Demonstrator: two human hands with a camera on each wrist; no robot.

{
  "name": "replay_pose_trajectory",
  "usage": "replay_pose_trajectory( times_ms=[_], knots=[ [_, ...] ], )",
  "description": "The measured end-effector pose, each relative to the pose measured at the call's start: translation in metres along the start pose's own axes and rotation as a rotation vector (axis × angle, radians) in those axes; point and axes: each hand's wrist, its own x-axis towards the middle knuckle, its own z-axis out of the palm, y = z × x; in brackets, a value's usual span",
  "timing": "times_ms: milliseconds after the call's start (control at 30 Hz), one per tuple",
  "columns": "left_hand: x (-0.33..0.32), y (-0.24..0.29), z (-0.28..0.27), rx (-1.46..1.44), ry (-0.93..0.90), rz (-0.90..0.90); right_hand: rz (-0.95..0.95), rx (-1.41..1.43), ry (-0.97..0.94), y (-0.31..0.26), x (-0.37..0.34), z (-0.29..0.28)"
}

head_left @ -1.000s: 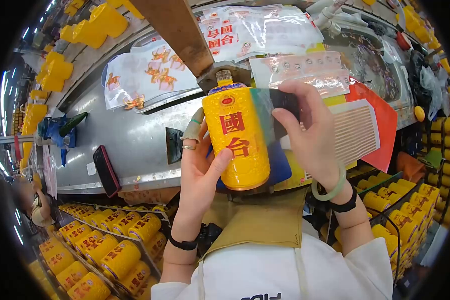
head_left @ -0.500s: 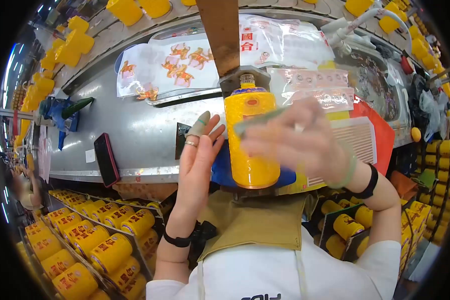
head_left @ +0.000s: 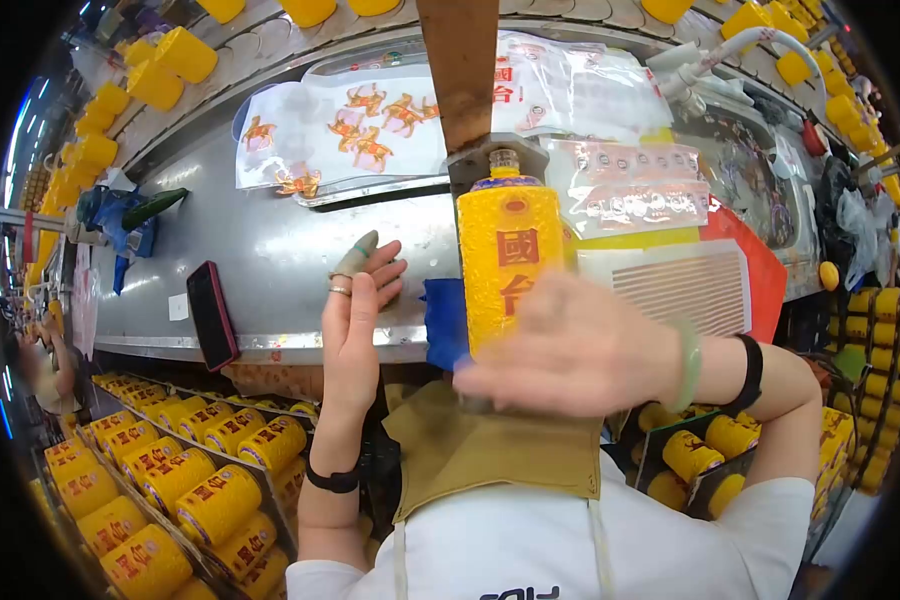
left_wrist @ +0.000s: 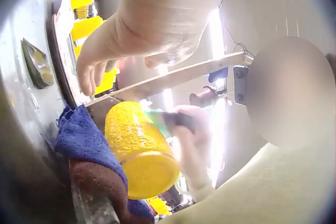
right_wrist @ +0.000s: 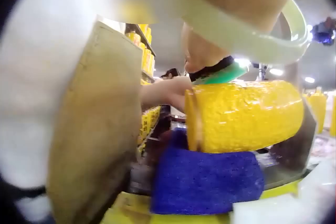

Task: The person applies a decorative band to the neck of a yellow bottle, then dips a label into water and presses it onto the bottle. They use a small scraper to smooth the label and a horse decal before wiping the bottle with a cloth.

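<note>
Phone [head_left: 213, 318]: lying on the worktop [head_left: 260, 265], near its front edge.
Left hand [head_left: 355, 305]: fingers loosely extended and slightly spread, between phone and bottle [head_left: 508, 250], apart from both.
Bottle: lying on a blue cloth [head_left: 444, 322], neck toward the wooden post [head_left: 460, 70], red characters uppermost.
Right hand [head_left: 575, 350]: blurred, over the bottle's base end; fingers pinching a black-and-green tool [right_wrist: 223, 76], contact with bottle indeterminable.
Striped sheet [head_left: 685, 292]: right of the bottle, overlapping a red sheet [head_left: 765, 265].

Glossy, rough-surfaced bottle [right_wrist: 247, 116], matt cloth [right_wrist: 210, 184], shiny metal tabletop [head_left: 260, 260].
</note>
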Motion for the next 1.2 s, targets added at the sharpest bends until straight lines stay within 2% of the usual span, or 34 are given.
replay_pose_trajectory(
  times_ms=[33,67,100,167,200,233,267,300,367,400,433,467,500,567,633,700,767,800,833,867,900,967,1000,1067,1200],
  knots=[
    [0.000,0.000,0.000,0.030,0.012,0.012,0.088,-0.090,0.079,0.016,-0.003,0.006],
    [0.001,-0.002,0.001,0.016,0.016,0.024,0.250,-0.066,0.163,0.031,0.002,-0.007],
    [0.001,-0.001,0.003,0.016,0.007,0.028,0.250,-0.193,0.316,0.051,-0.002,-0.008],
    [-0.001,0.003,0.009,0.036,-0.017,0.063,0.268,-0.369,0.343,0.059,-0.016,-0.021],
    [-0.002,0.005,0.013,0.039,-0.022,0.063,0.219,-0.280,0.301,0.050,-0.025,-0.016],
    [-0.004,0.008,0.016,0.093,-0.046,0.141,0.170,-0.193,0.261,0.035,-0.035,-0.005],
    [-0.002,0.010,0.019,0.148,-0.073,0.219,-0.001,-0.052,0.290,0.022,-0.044,0.006],
    [0.001,0.010,0.019,0.151,-0.081,0.220,-0.106,-0.029,0.321,-0.001,-0.051,0.020],
    [0.007,0.008,0.020,0.388,-0.143,0.583,-0.072,0.095,0.296,-0.019,-0.046,0.003],
    [0.005,0.025,0.030,0.383,-0.240,0.480,0.158,0.083,0.137,-0.021,-0.047,-0.014],
    [0.006,0.024,0.034,0.387,-0.249,0.479,0.382,0.068,-0.023,-0.020,-0.050,-0.026],
    [0.009,0.023,0.036,0.632,-0.260,0.685,0.611,0.217,0.485,-0.020,-0.055,-0.013],
    [0.011,0.022,0.040,0.878,-0.264,0.892,0.692,0.150,0.672,-0.018,-0.060,-0.006],
    [0.009,0.018,0.044,0.992,-0.302,0.859,0.784,0.238,0.884,-0.013,-0.065,0.002],
    [0.014,0.017,0.044,1.192,-0.308,1.043,0.796,0.263,0.894,-0.012,-0.069,0.003],
    [0.014,0.021,0.044,1.176,-0.378,1.039,0.809,0.289,0.901,-0.014,-0.070,0.004],
    [0.014,0.022,0.046,1.160,-0.442,1.034,0.932,0.436,0.908,-0.016,-0.066,0.005],
    [0.012,0.021,0.048,1.091,-0.469,1.004,0.933,0.440,0.911,-0.016,-0.063,0.005],
    [0.010,0.020,0.050,1.022,-0.495,0.973,1.022,0.569,0.908,-0.014,-0.061,0.006],
    [0.006,0.019,0.051,0.903,-0.427,0.954,1.110,0.699,0.902,-0.012,-0.059,0.007],
    [0.001,0.017,0.051,0.907,-0.432,0.955,1.111,0.702,0.909,-0.011,-0.056,0.009],
    [-0.006,0.011,0.050,0.886,-0.245,0.836,1.230,1.089,0.808,-0.010,-0.049,0.015],
    [-0.004,0.003,0.051,0.817,-0.234,0.859,1.236,1.093,0.813,-0.010,-0.046,0.022],
    [-0.005,-0.003,0.051,0.841,-0.211,0.874,1.210,0.930,0.654,-0.006,-0.044,0.040],
    [-0.006,-0.001,0.053,0.862,-0.175,0.897,1.291,1.046,0.594,0.001,-0.045,0.048]
  ],
)
